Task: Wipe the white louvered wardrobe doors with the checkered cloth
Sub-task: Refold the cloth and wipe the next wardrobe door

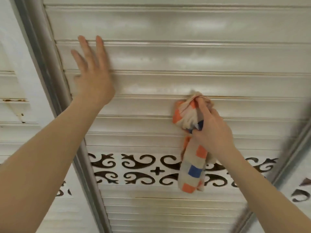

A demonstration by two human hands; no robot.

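**White slats, cloth at the groove**

Your right hand [212, 132] grips the checkered cloth [186, 116]. Its fingers [204, 109] curl round the bunched top and push that wad into the groove between two slats of the white louvered door [168, 27]. The rest of the cloth, beige with orange and blue squares, hangs below your hand across the dark scrollwork band [134, 163] that runs over the door. Your left hand [94, 79] is raised at the upper left of the same door, near the grey frame post [50, 73]. Its fingers [100, 47] are straight and spread, holding nothing. Motion blur hides whether the palm touches the slats. A second louvered door [11, 132] shows beyond the post, on the left.
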